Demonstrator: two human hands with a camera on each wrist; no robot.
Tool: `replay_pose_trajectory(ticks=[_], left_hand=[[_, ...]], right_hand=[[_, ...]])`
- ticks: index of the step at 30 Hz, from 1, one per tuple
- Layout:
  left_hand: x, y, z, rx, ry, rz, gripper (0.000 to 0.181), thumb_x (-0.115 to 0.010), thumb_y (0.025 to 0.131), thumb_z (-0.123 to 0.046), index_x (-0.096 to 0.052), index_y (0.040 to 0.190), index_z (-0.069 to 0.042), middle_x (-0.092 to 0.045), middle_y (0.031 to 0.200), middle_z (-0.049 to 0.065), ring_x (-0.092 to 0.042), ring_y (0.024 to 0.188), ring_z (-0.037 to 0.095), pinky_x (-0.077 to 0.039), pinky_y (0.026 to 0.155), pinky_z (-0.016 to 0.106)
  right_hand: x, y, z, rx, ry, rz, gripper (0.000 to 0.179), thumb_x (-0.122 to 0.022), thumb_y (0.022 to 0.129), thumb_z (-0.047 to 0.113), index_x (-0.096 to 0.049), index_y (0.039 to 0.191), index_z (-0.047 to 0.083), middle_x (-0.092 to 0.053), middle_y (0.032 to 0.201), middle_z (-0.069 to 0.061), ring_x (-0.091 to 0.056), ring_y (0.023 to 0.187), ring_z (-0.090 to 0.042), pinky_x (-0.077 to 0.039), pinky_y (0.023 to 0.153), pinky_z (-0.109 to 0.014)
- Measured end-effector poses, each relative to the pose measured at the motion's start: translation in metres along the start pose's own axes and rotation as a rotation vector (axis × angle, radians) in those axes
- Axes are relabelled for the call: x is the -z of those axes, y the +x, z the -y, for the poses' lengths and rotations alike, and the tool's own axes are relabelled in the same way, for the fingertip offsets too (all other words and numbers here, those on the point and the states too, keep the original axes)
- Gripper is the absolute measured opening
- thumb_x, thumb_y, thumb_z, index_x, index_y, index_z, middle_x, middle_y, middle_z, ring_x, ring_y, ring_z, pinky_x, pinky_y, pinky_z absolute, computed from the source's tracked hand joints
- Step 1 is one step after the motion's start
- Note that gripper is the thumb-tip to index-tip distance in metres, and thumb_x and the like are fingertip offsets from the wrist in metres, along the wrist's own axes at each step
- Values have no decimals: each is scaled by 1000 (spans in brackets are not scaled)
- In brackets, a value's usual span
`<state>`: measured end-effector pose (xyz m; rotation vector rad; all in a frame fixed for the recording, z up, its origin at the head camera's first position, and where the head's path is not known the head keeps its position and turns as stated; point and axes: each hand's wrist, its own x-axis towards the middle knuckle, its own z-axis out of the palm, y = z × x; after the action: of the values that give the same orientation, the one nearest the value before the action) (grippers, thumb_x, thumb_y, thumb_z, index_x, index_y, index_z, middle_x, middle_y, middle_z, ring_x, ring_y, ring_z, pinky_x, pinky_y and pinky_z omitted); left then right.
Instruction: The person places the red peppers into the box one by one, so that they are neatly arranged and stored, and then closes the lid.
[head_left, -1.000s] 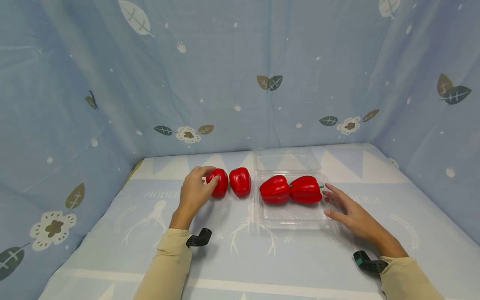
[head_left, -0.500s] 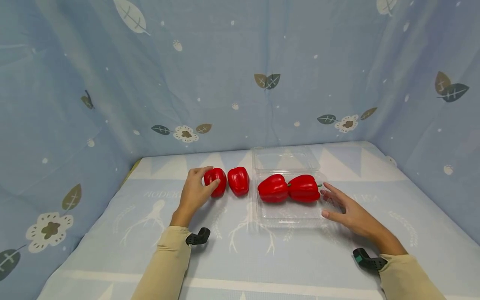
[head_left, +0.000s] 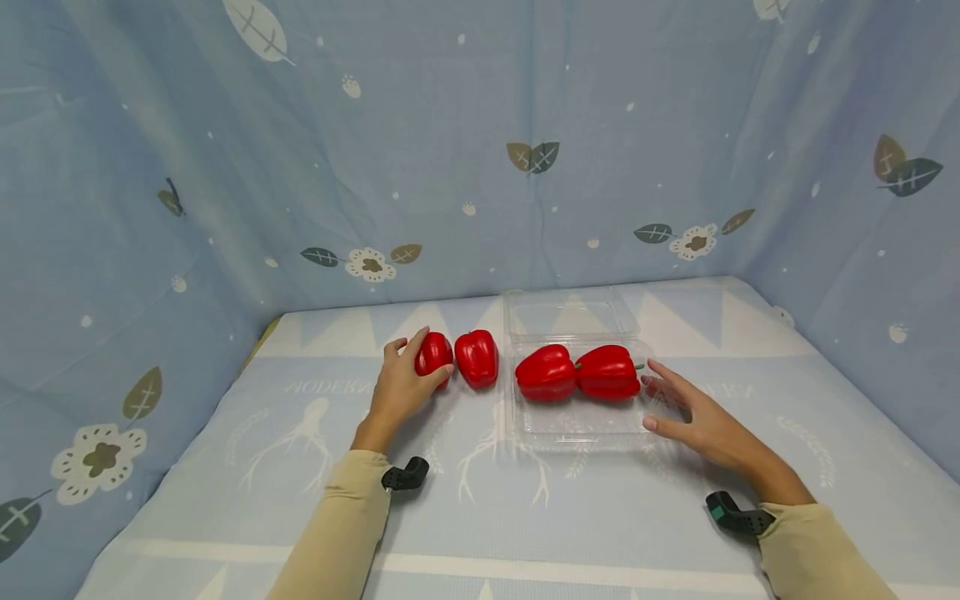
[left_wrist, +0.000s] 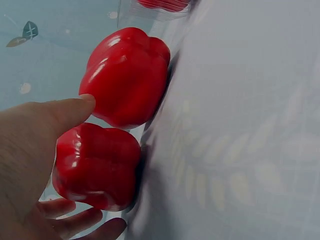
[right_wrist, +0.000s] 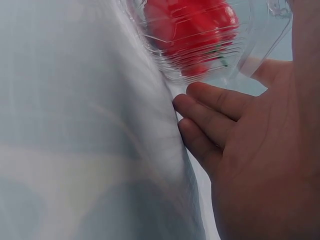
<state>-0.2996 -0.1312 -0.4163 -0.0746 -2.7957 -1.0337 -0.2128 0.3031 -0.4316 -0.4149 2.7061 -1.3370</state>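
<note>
My left hand [head_left: 399,390] arches around the leftmost red bell pepper [head_left: 432,354], which lies on the cloth. In the left wrist view its thumb [left_wrist: 70,111] stretches straight over that pepper toward a second bell pepper [left_wrist: 127,75], while the fingers [left_wrist: 80,222] spread loosely beyond the near one. Two more peppers, a left one [head_left: 546,373] and a right one [head_left: 609,372] with a green stem, lie end to end in a clear plastic clamshell box [head_left: 570,440]. Beside the box's right wall, my right hand [head_left: 697,423] rests with fingers relaxed, fingertips right at the plastic.
The box's clear lid [head_left: 570,318] lies folded back toward the rear wall. A pale patterned cloth [head_left: 480,517] covers the table. Blue printed fabric [head_left: 450,125] hangs at the back and both sides. Each wrist carries a black camera mount, such as the left one [head_left: 405,475].
My left hand has shifted slightly right and farther over the leftmost pepper, its fingers more spread. The right hand stays at the box; the peppers keep their places.
</note>
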Motion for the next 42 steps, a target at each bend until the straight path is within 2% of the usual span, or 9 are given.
replay_pose_trajectory(ticks=[4, 8, 14, 22, 26, 31, 35, 42], left_hand=[[0, 0, 1, 6, 17, 13, 77, -74, 89, -37, -38, 155, -25, -32, 151, 23, -47, 128, 46, -46, 99, 61], [0, -1, 1, 0, 13, 21, 76, -74, 89, -33, -38, 155, -23, -39, 147, 22, -48, 128, 44, -46, 98, 61], [-1, -2, 5, -5, -20, -23, 70, -71, 91, -30, -40, 153, -21, -50, 139, 20, -51, 125, 40, -48, 97, 60], [10, -9, 6, 123, -284, -41, 66, -64, 94, -30, -38, 154, -25, -44, 150, 13, -42, 134, 37, -48, 99, 57], [16, -13, 6, 143, -442, -29, 65, -63, 95, -29, -38, 155, -26, -39, 154, 10, -37, 137, 36, -48, 99, 56], [18, -16, 5, 116, -552, -3, 65, -64, 95, -27, -38, 154, -29, -37, 156, 6, -37, 137, 34, -48, 100, 52], [18, -18, 1, 74, -586, -1, 63, -63, 96, -26, -38, 154, -31, -36, 155, 5, -39, 136, 34, -47, 101, 51], [17, -19, -3, -4, -724, 22, 62, -60, 98, -16, -38, 154, -29, -38, 153, 3, -41, 135, 32, -49, 99, 49]], right_hand=[[0, 0, 1, -2, -2, -2, 91, -69, 92, 35, -13, 162, 16, -31, 157, -27, -27, 143, -50, -21, 103, -78], [0, 0, 0, -1, 2, -1, 91, -69, 93, 35, -14, 162, 16, -32, 156, -27, -27, 143, -50, -21, 103, -78], [0, -1, 0, -7, -6, -4, 91, -69, 92, 36, -13, 162, 16, -32, 157, -27, -27, 143, -50, -21, 103, -78], [1, -1, 0, -13, -4, -4, 91, -68, 93, 36, -13, 162, 16, -32, 157, -27, -28, 143, -50, -21, 103, -78], [0, -1, 0, -2, 1, -5, 90, -68, 93, 35, -13, 162, 15, -31, 157, -27, -27, 143, -50, -21, 103, -78], [-1, -1, 0, 14, 26, -3, 89, -68, 94, 32, -14, 162, 14, -31, 157, -27, -27, 143, -50, -21, 104, -77], [-1, -1, -2, 21, 35, -1, 88, -68, 95, 30, -13, 162, 14, -31, 157, -28, -27, 143, -50, -21, 104, -77], [-1, 1, -4, 36, 17, -4, 87, -68, 95, 30, -14, 162, 15, -33, 156, -28, -30, 142, -49, -21, 104, -77]])
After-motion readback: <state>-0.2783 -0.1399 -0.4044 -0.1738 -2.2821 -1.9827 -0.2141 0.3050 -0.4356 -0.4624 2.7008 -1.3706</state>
